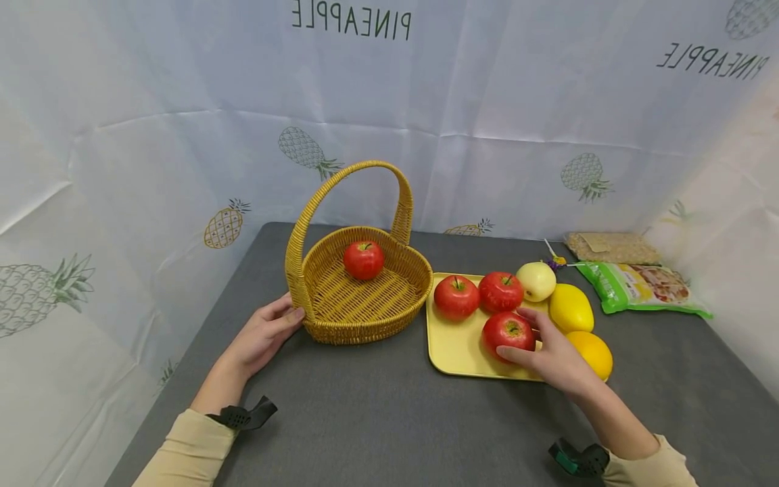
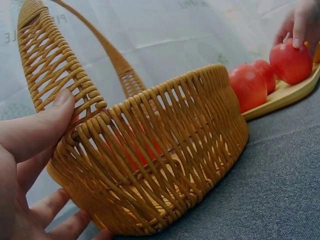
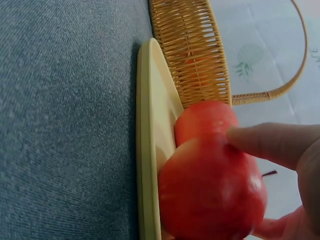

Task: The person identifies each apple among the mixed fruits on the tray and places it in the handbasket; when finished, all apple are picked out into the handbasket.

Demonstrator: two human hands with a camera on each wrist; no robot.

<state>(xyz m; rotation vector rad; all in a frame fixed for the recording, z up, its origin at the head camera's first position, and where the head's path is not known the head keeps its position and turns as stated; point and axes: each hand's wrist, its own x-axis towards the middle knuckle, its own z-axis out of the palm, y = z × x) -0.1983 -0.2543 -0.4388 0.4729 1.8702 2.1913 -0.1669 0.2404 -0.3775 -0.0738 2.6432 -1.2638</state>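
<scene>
A wicker basket (image 1: pixel 359 331) with a tall handle stands left of centre, and one red apple (image 1: pixel 364 260) lies inside it. My left hand (image 1: pixel 268 331) holds the basket's left side at the foot of the handle; the left wrist view shows the thumb on the weave and the fingers lower on the outside. On the yellow tray (image 1: pixel 450 355), my right hand (image 1: pixel 556 352) grips the nearest red apple (image 1: pixel 506 335) between thumb and fingers. Two more red apples, one left (image 1: pixel 456 297) and one right (image 1: pixel 501 292), sit just behind it.
A pale green fruit (image 1: pixel 536 281), a yellow mango-like fruit (image 1: pixel 571 308) and an orange-yellow round fruit (image 1: pixel 592 353) line the tray's right side. Beyond them lie a green food packet (image 1: pixel 645 287) and a flat tan packet (image 1: pixel 611 248). A pineapple-print curtain (image 1: pixel 487 169) hangs behind the grey table (image 1: pixel 365 412).
</scene>
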